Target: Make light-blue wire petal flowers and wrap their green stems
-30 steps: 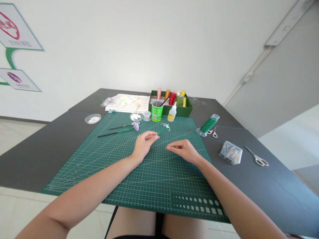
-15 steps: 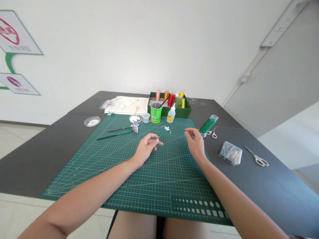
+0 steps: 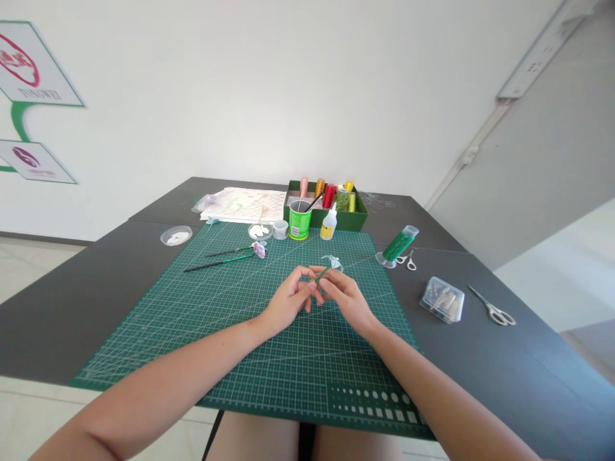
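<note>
Over the cutting mat (image 3: pixel 230 358) my two hands meet. My left hand (image 3: pixel 288 298) is closed, pinching a green-wrapped flower stem (image 3: pixel 321 275) between thumb and fingers. My right hand (image 3: pixel 346 296) is closed on the same stem from the other side; whether it also holds thread is too fine to make out. A small pale blue flower (image 3: pixel 334 262) tops the stem, just beyond my right fingers. To the right, a spool of green thread (image 3: pixel 398 245) leans on its stand, and a faint line runs from it toward my hands.
A finished purple flower (image 3: pixel 259 250) and dark sticks lie left on the mat. Behind are a green can (image 3: pixel 300 224), a glue bottle (image 3: pixel 328 225), a dish of white pieces (image 3: pixel 260 232) and a box of thread spools (image 3: pixel 353 221). Scissors (image 3: pixel 500 315) and a clear case (image 3: pixel 442 299) lie right.
My right hand has moved left from beside the spool to the stem, where its fingers now close. The flower has shifted slightly right and down; the spool's base shows more.
</note>
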Motion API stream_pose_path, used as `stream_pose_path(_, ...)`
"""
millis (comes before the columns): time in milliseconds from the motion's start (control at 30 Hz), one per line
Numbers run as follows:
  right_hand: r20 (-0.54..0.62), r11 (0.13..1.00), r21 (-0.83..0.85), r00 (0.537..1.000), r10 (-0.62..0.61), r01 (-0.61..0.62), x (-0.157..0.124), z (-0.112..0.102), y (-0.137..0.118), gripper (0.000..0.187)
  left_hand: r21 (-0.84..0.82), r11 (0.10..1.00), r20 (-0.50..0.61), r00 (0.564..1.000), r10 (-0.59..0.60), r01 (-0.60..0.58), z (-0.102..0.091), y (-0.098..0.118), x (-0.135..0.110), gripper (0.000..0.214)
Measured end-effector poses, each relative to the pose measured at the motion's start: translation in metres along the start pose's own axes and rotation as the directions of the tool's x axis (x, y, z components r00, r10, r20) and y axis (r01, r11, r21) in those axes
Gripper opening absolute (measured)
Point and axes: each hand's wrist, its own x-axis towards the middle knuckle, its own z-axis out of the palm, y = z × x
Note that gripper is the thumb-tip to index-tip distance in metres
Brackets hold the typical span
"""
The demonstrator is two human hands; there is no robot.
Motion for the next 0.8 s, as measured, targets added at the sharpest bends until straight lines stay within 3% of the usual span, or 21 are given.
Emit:
stream_pose_path(467,-0.206,0.996,-0.069,0.978,0.044,-0.059,-0.004,0.010,0.004,0.035,0.092,0.996,-0.123,0.992,0.014,-0.002,0.010,-0.001,-0.008,0.035)
stream_pose_path(800,-0.175,0.998,0.003,0.983,0.063,-0.064,-0.003,0.005,0.006,0.035,0.209,0.976,-0.165,0.982,0.096,-0.060,0.007,0.006,-0.011,0.026)
